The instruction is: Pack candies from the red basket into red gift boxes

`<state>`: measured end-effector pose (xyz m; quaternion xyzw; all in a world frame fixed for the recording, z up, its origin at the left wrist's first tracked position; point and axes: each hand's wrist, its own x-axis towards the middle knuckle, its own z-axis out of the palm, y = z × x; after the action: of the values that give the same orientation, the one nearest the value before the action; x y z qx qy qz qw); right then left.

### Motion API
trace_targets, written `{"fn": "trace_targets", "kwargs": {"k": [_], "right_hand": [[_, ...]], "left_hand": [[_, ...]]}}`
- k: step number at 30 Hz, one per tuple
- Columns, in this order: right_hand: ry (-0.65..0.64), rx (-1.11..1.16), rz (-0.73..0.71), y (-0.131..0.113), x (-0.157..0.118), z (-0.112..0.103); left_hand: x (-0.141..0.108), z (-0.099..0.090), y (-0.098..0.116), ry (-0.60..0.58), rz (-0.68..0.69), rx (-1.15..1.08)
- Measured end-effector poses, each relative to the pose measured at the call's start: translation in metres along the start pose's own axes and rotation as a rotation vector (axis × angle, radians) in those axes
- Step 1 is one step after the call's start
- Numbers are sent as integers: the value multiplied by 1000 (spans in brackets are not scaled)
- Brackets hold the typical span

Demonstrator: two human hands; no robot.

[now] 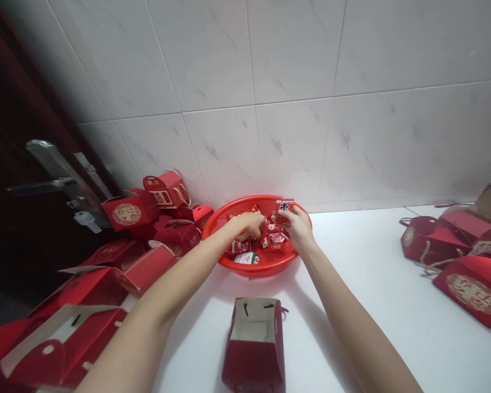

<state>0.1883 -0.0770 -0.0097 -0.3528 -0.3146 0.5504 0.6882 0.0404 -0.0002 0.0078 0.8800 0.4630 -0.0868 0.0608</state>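
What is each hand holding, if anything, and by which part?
The right hand holds a small red packet by its lower part. Whether the left hand, in the red basket, grips anything cannot be told.

The basket (270,267) is glossy red plastic, its wall perforated like mesh. The packets (276,240) in it look like shiny plastic film. The open box (253,355) is smooth card, dark red outside, matt white within. The bench (347,267) looks smooth and white, the wall tiles (294,136) glazed. The door handle (45,186) is shiny metal.
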Motion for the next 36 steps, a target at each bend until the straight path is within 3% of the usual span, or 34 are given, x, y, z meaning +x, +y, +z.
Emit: {"fn": "trace_targets", "kwargs": {"k": [7,17,31,36], "right_hand": [[83,46,-46,0,3,-1],[126,89,-48,0,3,0],[126,86,-27,0,1,0],[114,90,-16,-1,1,0]], "left_hand": [[27,9,17,83,80,-35],[17,10,-4,51,42,-192],[18,10,-25,285,12,-451],[16,10,-27,291,-20,-462]]}}
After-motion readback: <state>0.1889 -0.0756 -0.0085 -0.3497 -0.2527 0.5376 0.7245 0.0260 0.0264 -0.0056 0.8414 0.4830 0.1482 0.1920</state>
